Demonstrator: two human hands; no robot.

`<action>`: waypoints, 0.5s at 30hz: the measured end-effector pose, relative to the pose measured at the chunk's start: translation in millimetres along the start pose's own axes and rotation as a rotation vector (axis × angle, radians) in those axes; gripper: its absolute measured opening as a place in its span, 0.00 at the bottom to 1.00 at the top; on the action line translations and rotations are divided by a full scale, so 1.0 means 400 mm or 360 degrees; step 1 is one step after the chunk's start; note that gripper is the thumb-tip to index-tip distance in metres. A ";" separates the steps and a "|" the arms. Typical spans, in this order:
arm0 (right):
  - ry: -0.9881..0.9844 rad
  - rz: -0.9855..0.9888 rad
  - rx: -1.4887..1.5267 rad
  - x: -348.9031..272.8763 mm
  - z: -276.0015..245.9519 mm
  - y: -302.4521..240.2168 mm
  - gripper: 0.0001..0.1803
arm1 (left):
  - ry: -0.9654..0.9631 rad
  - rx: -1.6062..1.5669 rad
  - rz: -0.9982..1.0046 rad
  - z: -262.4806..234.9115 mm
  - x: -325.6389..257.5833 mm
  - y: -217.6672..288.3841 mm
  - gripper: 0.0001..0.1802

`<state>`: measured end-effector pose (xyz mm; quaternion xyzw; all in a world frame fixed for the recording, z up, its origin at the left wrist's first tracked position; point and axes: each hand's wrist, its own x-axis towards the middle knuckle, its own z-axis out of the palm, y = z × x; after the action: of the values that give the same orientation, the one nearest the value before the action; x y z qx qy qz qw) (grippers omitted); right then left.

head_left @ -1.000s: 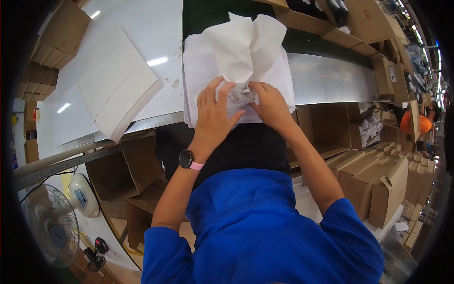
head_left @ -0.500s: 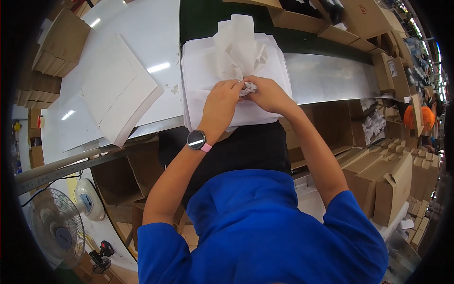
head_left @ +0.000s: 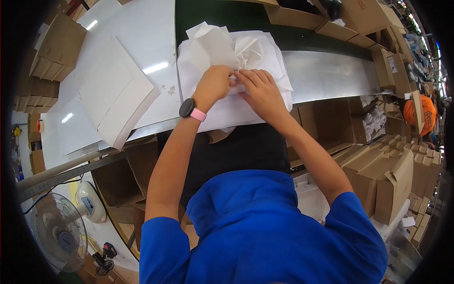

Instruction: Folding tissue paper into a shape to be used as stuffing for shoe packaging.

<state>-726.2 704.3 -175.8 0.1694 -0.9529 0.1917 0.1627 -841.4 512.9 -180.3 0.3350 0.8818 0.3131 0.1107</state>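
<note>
At lower left of the frame stood a fan (head_left: 59,232), with cardboard boxes (head_left: 388,182) at lower right. At upper centre the left hand (head_left: 213,85), a watch (head_left: 191,109) on its wrist, and the right hand (head_left: 261,90) met, fingers pinched together on crumpled white paper (head_left: 222,45) lying on a white sheet (head_left: 236,106) at the table (head_left: 326,75) edge. Farther, at upper left, lay flat white boards (head_left: 113,90).
</note>
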 end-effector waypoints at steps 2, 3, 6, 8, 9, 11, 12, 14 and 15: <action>-0.0022 0.0003 0.0031 0.029 0.007 0.014 0.36 | -0.0052 -0.0031 -0.0149 -0.007 0.013 -0.010 0.14; -0.0046 0.0021 0.0085 0.043 0.008 0.020 0.31 | -0.0045 -0.0026 -0.0160 -0.007 0.006 -0.014 0.14; -0.0154 0.0105 0.0114 0.064 0.014 0.056 0.22 | 0.0105 0.0053 -0.0186 0.010 -0.025 0.042 0.20; -0.0227 0.0171 0.0092 0.080 0.011 0.075 0.18 | 0.0542 0.0247 -0.0054 0.009 -0.060 0.100 0.23; -0.0321 0.0232 0.0098 0.095 0.009 0.083 0.17 | 0.0532 0.0249 -0.0052 0.016 -0.074 0.111 0.23; -0.0415 0.0281 0.0114 0.136 0.008 0.099 0.15 | 0.0721 0.0370 0.0206 0.029 -0.095 0.116 0.28; -0.0575 0.0329 0.0079 0.159 0.008 0.111 0.16 | 0.0719 0.0374 0.0204 0.036 -0.094 0.117 0.28; -0.0737 0.0373 0.0043 0.185 0.016 0.143 0.16 | 0.0604 0.0476 0.0348 0.054 -0.087 0.121 0.30; -0.0749 0.0397 0.0080 0.192 0.018 0.156 0.16 | 0.0604 0.0477 0.0348 0.063 -0.080 0.124 0.30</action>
<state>-820.3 735.5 -172.5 0.0945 -0.9730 0.1891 -0.0925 -781.5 532.5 -169.2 0.3762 0.8819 0.2462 -0.1420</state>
